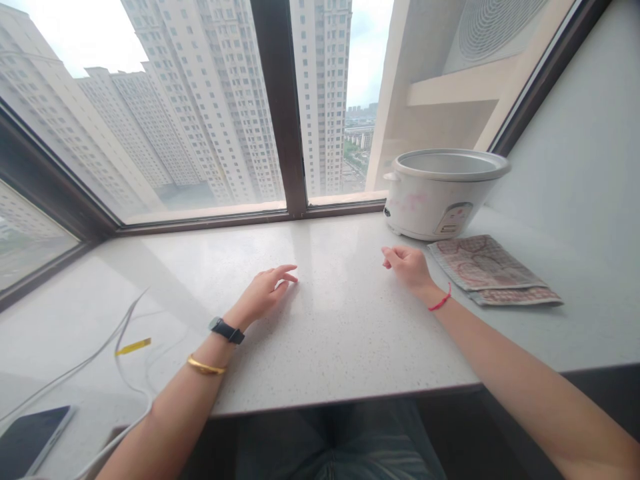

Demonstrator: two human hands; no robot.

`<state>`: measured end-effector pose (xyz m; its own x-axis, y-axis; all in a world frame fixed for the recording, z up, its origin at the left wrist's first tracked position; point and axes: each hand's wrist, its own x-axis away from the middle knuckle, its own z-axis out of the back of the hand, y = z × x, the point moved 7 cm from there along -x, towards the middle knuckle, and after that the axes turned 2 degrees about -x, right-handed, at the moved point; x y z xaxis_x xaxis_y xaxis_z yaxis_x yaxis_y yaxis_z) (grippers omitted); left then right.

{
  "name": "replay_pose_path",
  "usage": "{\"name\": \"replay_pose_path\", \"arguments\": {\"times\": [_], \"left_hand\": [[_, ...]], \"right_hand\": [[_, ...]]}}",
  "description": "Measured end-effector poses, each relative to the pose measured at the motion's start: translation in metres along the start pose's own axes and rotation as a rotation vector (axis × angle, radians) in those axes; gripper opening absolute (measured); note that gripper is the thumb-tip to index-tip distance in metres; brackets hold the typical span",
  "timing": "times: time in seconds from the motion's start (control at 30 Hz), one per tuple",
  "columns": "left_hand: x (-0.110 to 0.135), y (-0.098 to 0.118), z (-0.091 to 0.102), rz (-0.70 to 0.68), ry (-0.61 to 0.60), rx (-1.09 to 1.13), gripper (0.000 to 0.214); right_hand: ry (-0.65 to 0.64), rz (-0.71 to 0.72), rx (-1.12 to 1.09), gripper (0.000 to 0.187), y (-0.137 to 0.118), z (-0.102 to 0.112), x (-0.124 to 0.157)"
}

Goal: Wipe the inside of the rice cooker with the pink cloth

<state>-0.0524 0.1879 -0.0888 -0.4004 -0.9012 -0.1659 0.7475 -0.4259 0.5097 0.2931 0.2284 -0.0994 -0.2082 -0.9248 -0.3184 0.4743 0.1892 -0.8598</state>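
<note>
In the head view, our left hand (266,291) has its fingers loosely spread over the middle of the white speckled worktop (340,340), while our right hand (407,267) is curled, thumb and fingers drawn together, though whether they pinch anything we cannot tell. Just beyond our right hand, by the worktop's back right corner, stands a white oval electric cooker (425,208); just right of that hand lies a folded, red-patterned grey cloth (493,265), both well apart from our left hand.
</note>
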Motion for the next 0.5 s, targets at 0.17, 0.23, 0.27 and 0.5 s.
{"name": "replay_pose_path", "arguments": {"times": [0.17,0.23,0.27,0.5], "left_hand": [[0.0,0.0014,-0.0002,0.004,0.003,0.007,0.04],[0.0001,0.0023,0.0004,0.004,0.009,0.008,0.04],[0.0002,0.0028,0.0007,0.004,0.011,0.008,0.04],[0.0014,0.0052,0.004,0.02,0.026,0.01,0.042]], "right_hand": [[-0.012,0.002,0.018,0.044,0.0,-0.0007,0.0],[-0.01,0.01,0.029,0.044,-0.0006,-0.0007,0.0003],[-0.008,0.016,0.033,0.044,-0.0012,-0.0006,0.0005],[-0.013,0.024,0.032,0.045,-0.003,-0.001,0.0011]]}}
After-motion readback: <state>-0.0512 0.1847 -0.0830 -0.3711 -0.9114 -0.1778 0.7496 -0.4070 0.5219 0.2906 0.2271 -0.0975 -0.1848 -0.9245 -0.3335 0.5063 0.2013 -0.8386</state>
